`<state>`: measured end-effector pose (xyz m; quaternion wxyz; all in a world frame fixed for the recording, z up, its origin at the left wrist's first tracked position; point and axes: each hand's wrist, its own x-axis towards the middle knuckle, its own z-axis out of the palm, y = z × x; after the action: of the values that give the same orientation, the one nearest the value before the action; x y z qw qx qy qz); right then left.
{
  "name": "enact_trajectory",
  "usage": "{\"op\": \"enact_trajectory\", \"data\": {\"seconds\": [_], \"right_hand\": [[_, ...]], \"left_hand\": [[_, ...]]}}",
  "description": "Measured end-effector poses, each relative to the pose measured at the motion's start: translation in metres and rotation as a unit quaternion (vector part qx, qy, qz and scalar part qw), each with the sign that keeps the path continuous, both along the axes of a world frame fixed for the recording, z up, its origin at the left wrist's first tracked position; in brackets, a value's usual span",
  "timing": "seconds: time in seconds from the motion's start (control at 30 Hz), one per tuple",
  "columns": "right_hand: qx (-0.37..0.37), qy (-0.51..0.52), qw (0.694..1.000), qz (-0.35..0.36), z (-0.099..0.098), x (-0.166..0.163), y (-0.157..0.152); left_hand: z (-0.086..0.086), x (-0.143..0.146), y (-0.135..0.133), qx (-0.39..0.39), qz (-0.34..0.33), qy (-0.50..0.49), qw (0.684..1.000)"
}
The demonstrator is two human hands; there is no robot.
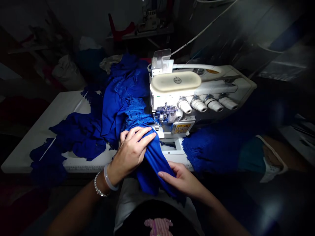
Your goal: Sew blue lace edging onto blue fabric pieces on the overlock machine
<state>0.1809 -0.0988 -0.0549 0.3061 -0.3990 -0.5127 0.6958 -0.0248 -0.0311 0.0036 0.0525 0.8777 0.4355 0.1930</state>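
Observation:
A white overlock sewing machine stands lit on the table, its presser foot close to the edge of a blue fabric piece. My left hand lies flat on that fabric just left of the foot, fingers stretched toward it. Lower down, my right hand pinches the hanging edge of the same fabric between thumb and fingers. Blue lace runs behind the left hand and joins a heap of blue cloth. Whether the needle is in the fabric cannot be made out.
On the left, more blue lace pieces lie on the white table. Blue lace fabric covers the area right of the machine. Several tension knobs stick out from its front. Another machine stands in the dim background.

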Motion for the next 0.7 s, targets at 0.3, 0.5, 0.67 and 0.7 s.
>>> {"op": "enact_trajectory", "data": {"seconds": [0.3,0.5,0.67,0.7], "right_hand": [[0.171,-0.048,0.975,0.133,-0.006,0.013,-0.019],[0.13,-0.133,0.976,0.117,-0.022,0.012,-0.03],[0.124,-0.101,0.975,0.156,-0.021,0.014,-0.033],[0.133,-0.087,0.975,0.152,-0.018,0.014,-0.032]], "left_hand": [[0.003,0.017,-0.011,0.013,0.034,0.011,0.999],[0.0,0.025,-0.012,0.034,0.048,0.023,0.998],[-0.001,0.028,-0.01,0.038,0.052,0.033,0.997],[-0.001,0.03,-0.009,0.04,0.057,0.037,0.997]]}}
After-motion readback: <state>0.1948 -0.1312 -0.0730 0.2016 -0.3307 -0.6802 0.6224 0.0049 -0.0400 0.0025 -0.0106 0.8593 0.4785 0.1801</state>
